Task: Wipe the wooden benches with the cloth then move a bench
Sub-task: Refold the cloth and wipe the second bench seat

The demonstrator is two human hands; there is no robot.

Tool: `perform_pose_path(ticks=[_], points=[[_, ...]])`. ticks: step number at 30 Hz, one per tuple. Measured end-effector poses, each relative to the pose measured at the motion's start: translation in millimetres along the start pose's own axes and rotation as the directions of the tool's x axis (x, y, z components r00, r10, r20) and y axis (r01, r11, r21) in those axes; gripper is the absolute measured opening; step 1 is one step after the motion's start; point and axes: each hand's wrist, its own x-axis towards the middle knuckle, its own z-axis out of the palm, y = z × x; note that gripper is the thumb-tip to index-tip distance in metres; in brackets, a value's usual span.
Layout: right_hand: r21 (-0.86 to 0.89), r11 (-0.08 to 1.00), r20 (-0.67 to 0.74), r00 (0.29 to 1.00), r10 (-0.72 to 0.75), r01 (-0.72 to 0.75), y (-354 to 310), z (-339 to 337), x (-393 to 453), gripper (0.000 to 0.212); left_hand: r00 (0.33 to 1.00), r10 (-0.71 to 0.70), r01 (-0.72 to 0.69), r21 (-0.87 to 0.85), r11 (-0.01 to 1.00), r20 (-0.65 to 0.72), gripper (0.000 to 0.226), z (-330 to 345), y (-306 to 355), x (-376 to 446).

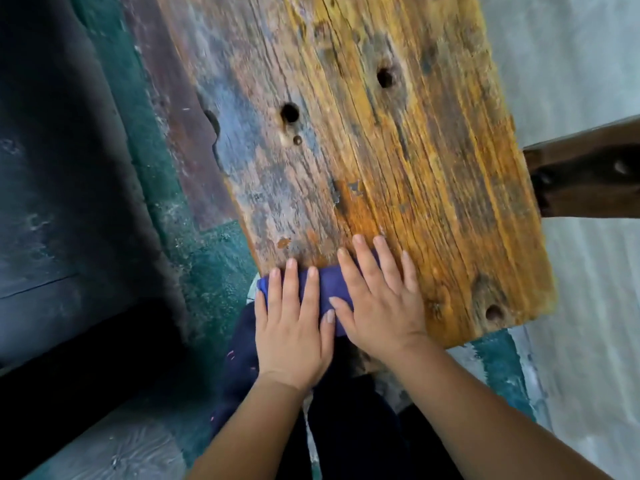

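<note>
A worn wooden bench (381, 140) with orange and grey weathered grain and several round holes fills the middle of the view. At its near end lies a dark blue cloth (329, 285). My left hand (294, 327) presses flat on the cloth's left part, fingers straight. Beside it, my right hand (377, 296) lies flat over the cloth's right part, its fingertips reaching onto the bare wood. Much of the cloth is hidden under both hands.
A second dark brown bench (588, 174) juts in at the right edge. A dark wall or structure (62, 168) stands at the left, with green-painted floor (214, 271) beside it. Pale concrete floor (588, 306) lies to the right. My dark trousers are below the bench end.
</note>
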Motion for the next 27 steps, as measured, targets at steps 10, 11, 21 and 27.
perform_pose_path(ticks=[10, 11, 21, 27], points=[[-0.103, 0.991, -0.022, 0.996, -0.091, 0.089, -2, -56, 212, 0.067, 0.988, -0.05, 0.051, 0.001, 0.999, -0.146, 0.066, -57, -58, 177], [-0.104, 0.989, -0.024, 0.994, -0.107, 0.104, -1, -62, 233, 0.067, 0.985, -0.067, 0.067, -0.002, 0.998, -0.161, 0.066, -63, -65, 195], [-0.064, 0.988, -0.086, 0.986, -0.145, 0.14, 5, -74, 282, 0.063, 0.976, -0.121, 0.124, 0.008, 0.992, -0.18, 0.067, -79, -70, 237], [-0.044, 0.996, -0.07, 0.994, -0.083, 0.08, 27, -49, 153, 0.059, 0.987, -0.103, 0.094, -0.081, 0.992, -0.122, 0.074, -42, -4, 131]])
